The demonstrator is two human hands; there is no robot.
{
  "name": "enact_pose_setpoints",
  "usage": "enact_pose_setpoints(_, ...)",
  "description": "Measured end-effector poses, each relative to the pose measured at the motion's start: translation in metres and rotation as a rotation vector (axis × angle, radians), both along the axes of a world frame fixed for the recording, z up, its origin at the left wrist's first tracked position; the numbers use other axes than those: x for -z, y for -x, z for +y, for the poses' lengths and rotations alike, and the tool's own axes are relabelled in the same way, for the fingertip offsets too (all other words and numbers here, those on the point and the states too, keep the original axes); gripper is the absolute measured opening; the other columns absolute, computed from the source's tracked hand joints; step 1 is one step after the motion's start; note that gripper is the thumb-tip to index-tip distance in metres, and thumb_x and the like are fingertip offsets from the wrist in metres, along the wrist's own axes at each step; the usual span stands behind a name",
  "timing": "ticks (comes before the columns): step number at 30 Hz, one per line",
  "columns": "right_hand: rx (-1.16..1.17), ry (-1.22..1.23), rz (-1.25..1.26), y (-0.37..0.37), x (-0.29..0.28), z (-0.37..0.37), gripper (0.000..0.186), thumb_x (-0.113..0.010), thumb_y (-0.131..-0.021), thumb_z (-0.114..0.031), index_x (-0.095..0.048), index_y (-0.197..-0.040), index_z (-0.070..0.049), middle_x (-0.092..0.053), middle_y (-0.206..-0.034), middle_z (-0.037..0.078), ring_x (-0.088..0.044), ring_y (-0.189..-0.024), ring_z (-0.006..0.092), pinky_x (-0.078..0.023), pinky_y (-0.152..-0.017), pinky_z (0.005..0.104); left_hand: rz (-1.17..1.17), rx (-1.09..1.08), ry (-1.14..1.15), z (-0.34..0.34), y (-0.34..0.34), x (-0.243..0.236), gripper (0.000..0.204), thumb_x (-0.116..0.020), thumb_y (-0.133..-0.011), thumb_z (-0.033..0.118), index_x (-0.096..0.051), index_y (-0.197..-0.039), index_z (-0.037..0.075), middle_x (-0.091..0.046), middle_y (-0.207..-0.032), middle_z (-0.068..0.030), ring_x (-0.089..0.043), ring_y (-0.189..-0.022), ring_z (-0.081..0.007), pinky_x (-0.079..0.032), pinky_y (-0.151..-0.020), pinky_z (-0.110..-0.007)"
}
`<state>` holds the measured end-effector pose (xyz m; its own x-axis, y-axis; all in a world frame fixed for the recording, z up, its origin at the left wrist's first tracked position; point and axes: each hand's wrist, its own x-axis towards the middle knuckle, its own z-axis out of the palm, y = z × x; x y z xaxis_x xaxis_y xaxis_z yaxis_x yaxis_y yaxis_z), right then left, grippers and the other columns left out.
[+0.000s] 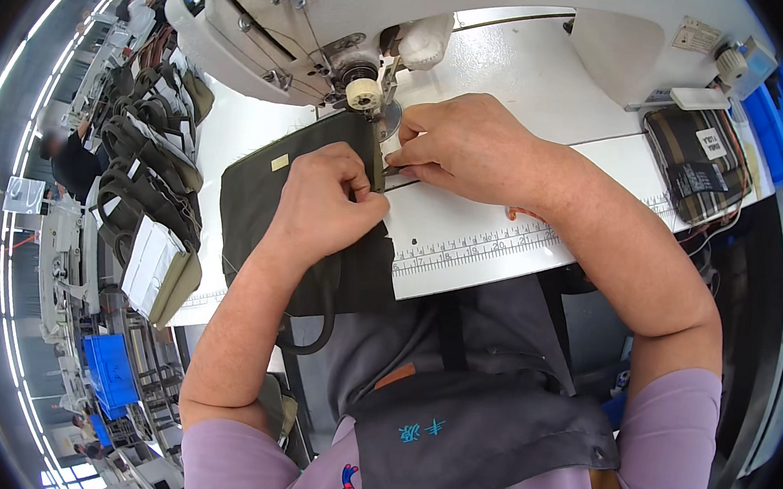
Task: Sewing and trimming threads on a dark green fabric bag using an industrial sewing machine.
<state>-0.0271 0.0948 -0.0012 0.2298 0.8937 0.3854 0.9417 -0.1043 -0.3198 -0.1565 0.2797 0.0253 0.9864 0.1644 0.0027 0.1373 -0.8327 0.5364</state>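
A dark olive fabric bag panel [252,206] with a rounded handle [318,331] at its near edge lies flat on the white sewing table [506,70]. A small pale yellow patch [279,162] sits on the panel. My left hand [326,204] rests on the panel, its thumb and forefinger pinched on the cloth close to the right edge. My right hand [472,150] is closed at that same edge, beside the sewing machine's presser foot [387,120]; its fingertips pinch the edge, partly hidden. The panel's far corner lies under the machine head [270,33].
A printed ruler scale [474,251] runs along the table's front. On the right lie a dark plaid pouch [696,167] and a blue bin [782,128]. Several olive bags [144,170] are piled on the left, with blue crates [110,369] beyond. A person [76,160] is farther left.
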Motion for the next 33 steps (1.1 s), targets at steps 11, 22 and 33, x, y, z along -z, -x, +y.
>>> enact_pose_setpoints(11, -0.044, -0.048, -0.097, 0.01, 0.009, 0.007, 0.017, -0.076, -0.083, -0.02, -0.079, -0.1, -0.018, -0.064, -0.092, 0.0, -0.068, -0.078, 0.0214, -0.055, -0.068, 0.0376, -0.044, 0.027, 0.309, 0.017, 0.013, 0.008, 0.004, -0.068, -0.073, 0.002, -0.066, -0.072, -0.002, -0.062, -0.091, -0.0024, -0.053, -0.071, -0.0071, -0.042, -0.064, -0.023)
enact_pose_setpoints(22, -0.062, -0.067, -0.024, 0.016, 0.007, 0.007, 0.013, -0.068, -0.085, -0.021, -0.074, -0.082, -0.01, -0.065, -0.092, 0.006, -0.069, -0.078, 0.0274, -0.056, -0.069, 0.0426, -0.15, 0.097, 0.111, 0.009, 0.02, 0.002, 0.009, -0.075, -0.076, 0.006, -0.072, -0.078, -0.001, -0.071, -0.096, -0.0095, -0.069, -0.078, -0.0199, -0.054, -0.074, -0.03)
enact_pose_setpoints(33, -0.069, -0.09, -0.081, 0.018, 0.013, 0.01, 0.008, -0.074, -0.084, -0.016, -0.074, -0.09, -0.011, -0.059, -0.087, 0.003, -0.066, -0.07, 0.0232, -0.053, -0.06, 0.0378, -0.303, 0.237, -0.075, 0.011, 0.039, 0.016, 0.028, -0.073, -0.089, 0.008, -0.073, -0.116, 0.0, -0.062, -0.137, -0.0143, -0.059, -0.13, -0.0317, -0.044, -0.114, -0.047)
